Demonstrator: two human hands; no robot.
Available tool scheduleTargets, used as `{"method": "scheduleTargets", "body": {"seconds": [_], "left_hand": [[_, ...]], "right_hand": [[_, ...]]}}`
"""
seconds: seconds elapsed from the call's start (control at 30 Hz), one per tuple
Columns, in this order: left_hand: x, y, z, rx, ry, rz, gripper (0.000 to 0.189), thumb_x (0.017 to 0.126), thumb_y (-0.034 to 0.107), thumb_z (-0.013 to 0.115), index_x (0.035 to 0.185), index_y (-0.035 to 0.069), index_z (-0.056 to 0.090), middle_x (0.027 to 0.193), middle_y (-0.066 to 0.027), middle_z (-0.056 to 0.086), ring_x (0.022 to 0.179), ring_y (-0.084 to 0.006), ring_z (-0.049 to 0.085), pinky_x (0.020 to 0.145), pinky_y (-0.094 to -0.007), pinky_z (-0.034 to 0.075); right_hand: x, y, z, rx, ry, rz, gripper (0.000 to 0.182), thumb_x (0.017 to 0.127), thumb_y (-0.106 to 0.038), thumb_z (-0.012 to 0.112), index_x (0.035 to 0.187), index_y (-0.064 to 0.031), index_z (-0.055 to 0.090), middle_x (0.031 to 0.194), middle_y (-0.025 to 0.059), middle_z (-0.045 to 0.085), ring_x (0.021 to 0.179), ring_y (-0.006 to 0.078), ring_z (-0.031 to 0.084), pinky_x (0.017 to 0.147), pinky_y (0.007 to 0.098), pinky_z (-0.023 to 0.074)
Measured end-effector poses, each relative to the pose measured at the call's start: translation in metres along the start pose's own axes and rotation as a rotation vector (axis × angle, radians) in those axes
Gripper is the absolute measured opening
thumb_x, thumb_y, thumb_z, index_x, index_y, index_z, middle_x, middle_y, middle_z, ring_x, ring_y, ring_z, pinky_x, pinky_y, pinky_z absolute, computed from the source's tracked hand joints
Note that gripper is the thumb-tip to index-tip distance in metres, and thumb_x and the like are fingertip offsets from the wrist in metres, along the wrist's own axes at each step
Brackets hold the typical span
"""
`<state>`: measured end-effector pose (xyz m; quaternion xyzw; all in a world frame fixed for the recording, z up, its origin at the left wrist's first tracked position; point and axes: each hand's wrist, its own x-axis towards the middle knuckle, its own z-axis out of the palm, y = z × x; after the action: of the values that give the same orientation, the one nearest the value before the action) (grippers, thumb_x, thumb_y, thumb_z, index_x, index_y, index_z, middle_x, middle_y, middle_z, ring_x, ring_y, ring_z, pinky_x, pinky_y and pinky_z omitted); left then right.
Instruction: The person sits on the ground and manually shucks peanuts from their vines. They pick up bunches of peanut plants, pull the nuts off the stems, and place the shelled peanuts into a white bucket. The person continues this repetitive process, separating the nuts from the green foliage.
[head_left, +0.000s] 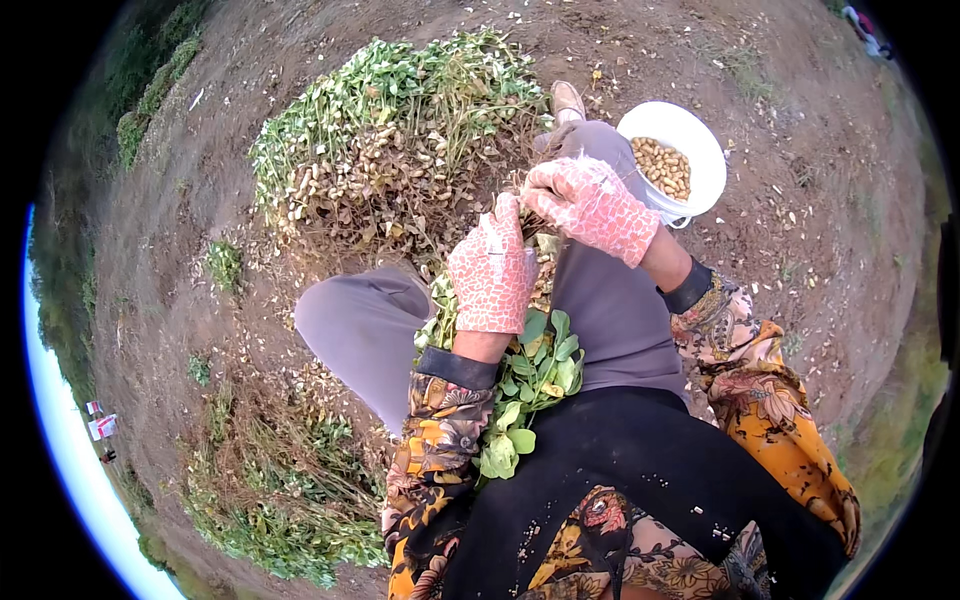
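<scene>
My left hand (495, 270), in a pink patterned glove, grips the stems of a peanut plant (525, 367) near its root end. The plant's green leaves trail back along my left forearm to my lap. My right hand (589, 206), gloved alike, is closed at the plant's roots, right beside my left fingertips. What its fingers pinch is hidden. Just past my right hand stands a white bucket (709, 154) with shelled-free, whole peanuts (661, 166) in its bottom. Ahead of me lies a heap of pulled peanut plants (397, 127), pods showing along its near side.
A second pile of peanut plants (285, 480), mostly stems and leaves, lies to my left. My bent legs (360, 322) frame the work. Dry leaf bits litter the bare soil (795, 210). A small weed (223, 264) grows at the left. Far off at the upper right is a partial figure.
</scene>
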<state>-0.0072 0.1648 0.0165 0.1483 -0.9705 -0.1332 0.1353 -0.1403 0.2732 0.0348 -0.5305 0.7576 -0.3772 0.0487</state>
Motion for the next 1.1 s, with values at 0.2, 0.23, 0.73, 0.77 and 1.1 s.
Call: {"method": "scheduleTargets", "body": {"seconds": [0.2, 0.23, 0.73, 0.77, 1.1], "left_hand": [[-0.003, -0.011, 0.01, -0.073, -0.013, -0.076, 0.059, 0.069, 0.015, 0.064, 0.124, 0.002, 0.044, 0.085, -0.0158, 0.057, 0.072, -0.0298, 0.06, 0.059, -0.0399, 0.049], [-0.002, -0.013, 0.008, -0.068, 0.014, -0.059, 0.059, 0.069, 0.015, 0.064, 0.124, 0.002, 0.044, 0.085, -0.0158, 0.057, 0.072, -0.0297, 0.06, 0.059, -0.0398, 0.049], [-0.002, -0.003, -0.001, -0.029, 0.013, -0.1, 0.06, 0.07, 0.026, 0.068, 0.122, 0.004, 0.048, 0.092, -0.0145, 0.062, 0.076, -0.0311, 0.062, 0.066, -0.0394, 0.05], [-0.002, -0.004, -0.002, -0.056, 0.036, -0.099, 0.059, 0.07, 0.026, 0.068, 0.121, 0.004, 0.048, 0.092, -0.0148, 0.062, 0.076, -0.0315, 0.062, 0.066, -0.0398, 0.05], [-0.003, 0.003, 0.003, -0.037, -0.041, -0.026, 0.063, 0.068, 0.023, 0.07, 0.122, 0.003, 0.046, 0.089, -0.0145, 0.059, 0.077, -0.0314, 0.061, 0.064, -0.0409, 0.049]], "right_hand": [[-0.02, -0.019, -0.031, 1.409, 0.51, 0.482, 0.025, 0.095, -0.02, 0.047, 0.103, 0.0018, 0.056, 0.068, -0.0005, 0.05, 0.041, 0.0061, 0.041, 0.039, 0.0182, 0.0367], [-0.019, -0.027, -0.038, 1.305, 0.564, 0.477, 0.023, 0.094, -0.017, 0.047, 0.103, 0.0017, 0.056, 0.071, 0.0003, 0.053, 0.043, 0.0054, 0.044, 0.039, 0.0181, 0.0376], [0.007, -0.024, -0.014, -0.041, -0.234, 0.163, 0.03, 0.083, -0.029, 0.06, 0.097, -0.003, 0.059, 0.076, 0.018, 0.061, 0.074, 0.0329, 0.061, 0.067, 0.0411, 0.0465], [0.011, -0.028, -0.013, -0.087, -0.24, 0.14, 0.029, 0.083, -0.029, 0.06, 0.094, -0.0028, 0.06, 0.075, 0.0176, 0.061, 0.072, 0.0323, 0.061, 0.066, 0.0408, 0.0464], [-0.004, -0.015, -0.021, 0.83, -0.291, 0.663, 0.023, 0.083, -0.028, 0.065, 0.081, -0.0059, 0.058, 0.064, -0.0016, 0.055, 0.043, 0.0028, 0.045, 0.038, 0.0185, 0.0314]]}}
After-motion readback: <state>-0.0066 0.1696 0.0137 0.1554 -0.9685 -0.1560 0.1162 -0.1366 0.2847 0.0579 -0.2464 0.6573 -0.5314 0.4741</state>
